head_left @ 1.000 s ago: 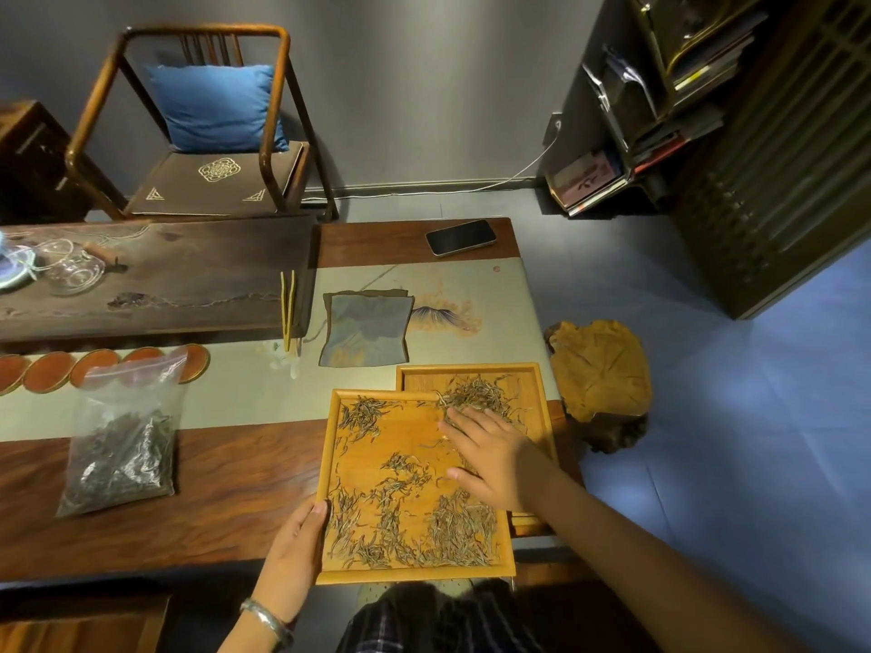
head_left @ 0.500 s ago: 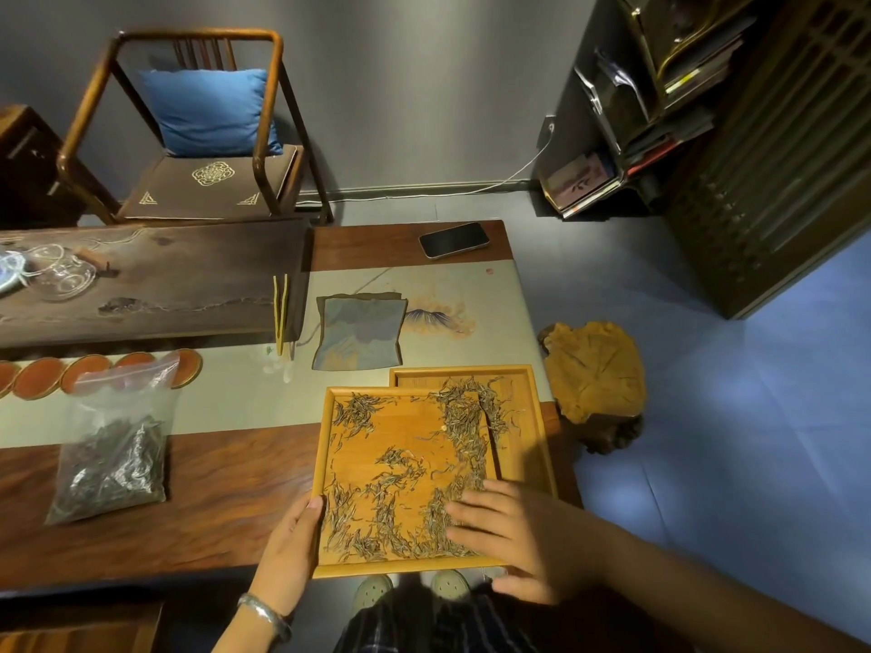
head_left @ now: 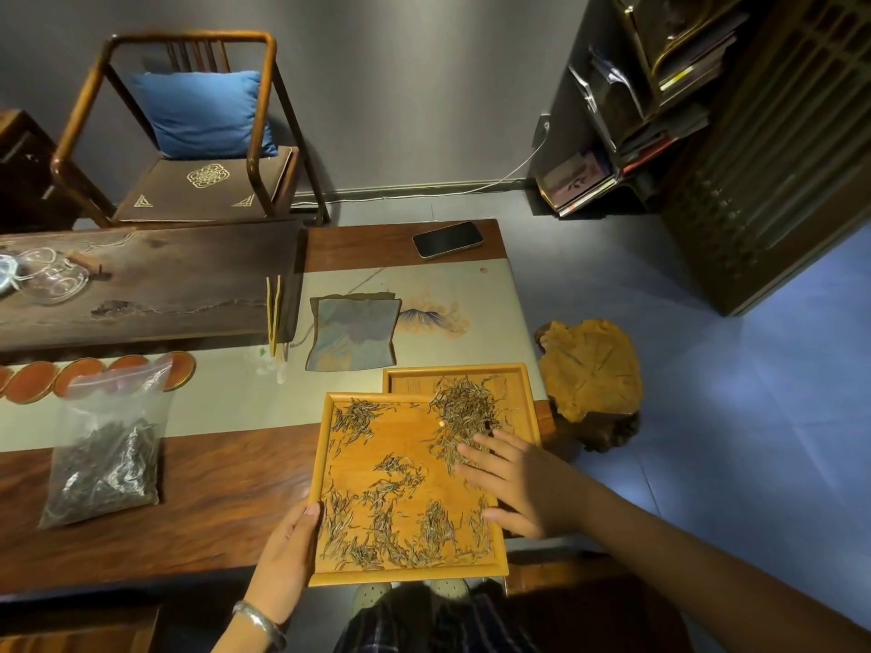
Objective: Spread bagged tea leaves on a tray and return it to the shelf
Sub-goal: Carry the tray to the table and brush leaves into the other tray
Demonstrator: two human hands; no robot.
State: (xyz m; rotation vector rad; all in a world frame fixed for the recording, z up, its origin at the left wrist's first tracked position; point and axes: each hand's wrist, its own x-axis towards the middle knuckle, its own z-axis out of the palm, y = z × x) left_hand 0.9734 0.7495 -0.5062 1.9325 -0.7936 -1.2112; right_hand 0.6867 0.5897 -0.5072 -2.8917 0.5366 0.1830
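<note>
A square bamboo tray (head_left: 325, 468) lies at the table's near edge, overlapping a second tray (head_left: 523, 384) behind it. Dry tea leaves (head_left: 391, 516) are scattered over the front tray, thickest at its far right corner and along its near side. My left hand (head_left: 287, 544) grips the tray's left rim. Over the tray's right side, my right hand (head_left: 518, 483) lies flat with fingers spread on the leaves. A clear plastic bag of tea leaves (head_left: 106, 464) lies on the table to the left.
Orange coasters (head_left: 80, 377) line up behind the bag. A folded cloth (head_left: 351, 334), tongs (head_left: 273, 318) and a phone (head_left: 447, 238) sit farther back. A stump stool (head_left: 589, 369) stands right of the table, a shelf (head_left: 650, 101) at far right, a chair (head_left: 188, 134) behind.
My right hand swept from the tray's far right toward its near edge, then moved back up to the middle right, dragging leaves. The left hand kept hold of the rim.
</note>
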